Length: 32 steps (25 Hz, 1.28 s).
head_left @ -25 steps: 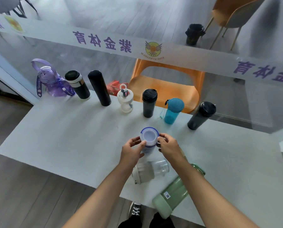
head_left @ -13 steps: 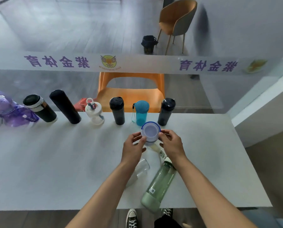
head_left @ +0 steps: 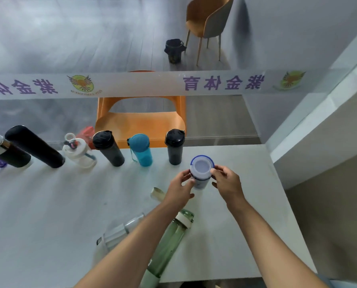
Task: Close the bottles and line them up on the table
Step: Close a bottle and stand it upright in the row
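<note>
Centrally, a small white bottle with a blue-rimmed lid (head_left: 201,171) is held upright between two bare hands, over the pale table (head_left: 48,204). The left hand (head_left: 180,189) grasps its side with curled fingers and thumb; the right hand (head_left: 227,183) pinches the lid's rim with thumb and fingertips. The lid is round, smooth and flat-topped, white ringed in blue. Whether the bottle's base touches the table cannot be told.

Just beyond the hands, a row of closed bottles stands along the table's far edge. Nearest the held bottle is a dark grey tumbler (head_left: 174,146) with a black flip lid. Further left come a teal plastic bottle (head_left: 141,149) with a domed cap and a cord loop, then a dark tumbler (head_left: 109,147) with a black lid, a clear bottle with a white ring-handled cap (head_left: 78,150), a tall matte black flask (head_left: 33,146), and a black flask with a white band (head_left: 4,150) at the picture's edge.

Near the left hand, toward the person, a small pale cylindrical piece (head_left: 157,193) lies on the table. Under the left forearm lie two bottles on their sides: a clear bottle with a white collar (head_left: 121,231) and a translucent green bottle with a white neck ring (head_left: 171,240).

Beyond the table's far edge is an orange plastic chair (head_left: 140,119).
</note>
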### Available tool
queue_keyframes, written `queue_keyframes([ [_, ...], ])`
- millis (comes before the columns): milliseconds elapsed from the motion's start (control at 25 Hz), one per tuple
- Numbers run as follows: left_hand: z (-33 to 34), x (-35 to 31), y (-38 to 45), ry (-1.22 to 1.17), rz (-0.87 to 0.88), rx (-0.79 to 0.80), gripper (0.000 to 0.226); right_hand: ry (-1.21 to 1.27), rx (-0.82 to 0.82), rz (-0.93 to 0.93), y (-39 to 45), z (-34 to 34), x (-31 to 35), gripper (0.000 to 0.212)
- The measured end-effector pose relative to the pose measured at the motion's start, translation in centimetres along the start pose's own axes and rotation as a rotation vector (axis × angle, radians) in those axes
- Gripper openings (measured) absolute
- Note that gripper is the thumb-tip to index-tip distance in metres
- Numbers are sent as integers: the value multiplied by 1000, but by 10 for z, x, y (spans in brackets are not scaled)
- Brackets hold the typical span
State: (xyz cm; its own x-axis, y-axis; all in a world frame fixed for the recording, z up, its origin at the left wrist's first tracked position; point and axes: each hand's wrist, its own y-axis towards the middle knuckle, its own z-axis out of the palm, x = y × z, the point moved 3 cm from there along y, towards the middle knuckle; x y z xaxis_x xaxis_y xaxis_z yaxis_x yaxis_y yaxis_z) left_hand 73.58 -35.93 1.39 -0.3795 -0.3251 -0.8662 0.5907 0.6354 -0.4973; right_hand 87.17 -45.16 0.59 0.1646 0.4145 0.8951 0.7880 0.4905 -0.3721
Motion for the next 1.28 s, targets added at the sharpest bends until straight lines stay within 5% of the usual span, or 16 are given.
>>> queue_keyframes([
  [200,32,-10,41,36,-47,-10,45,-53,-4,32,58,-13,3,28],
  [640,53,-40,94,47,-35,-72,51,-44,53,22,132,-14,19,31],
  [1040,50,-37,96,74,-65,-65,55,-97,77,-1,129,-17,24,42],
  [1280,14,-6,41,206,-48,-130,31,-107,-11,21,81,-24,4,35],
])
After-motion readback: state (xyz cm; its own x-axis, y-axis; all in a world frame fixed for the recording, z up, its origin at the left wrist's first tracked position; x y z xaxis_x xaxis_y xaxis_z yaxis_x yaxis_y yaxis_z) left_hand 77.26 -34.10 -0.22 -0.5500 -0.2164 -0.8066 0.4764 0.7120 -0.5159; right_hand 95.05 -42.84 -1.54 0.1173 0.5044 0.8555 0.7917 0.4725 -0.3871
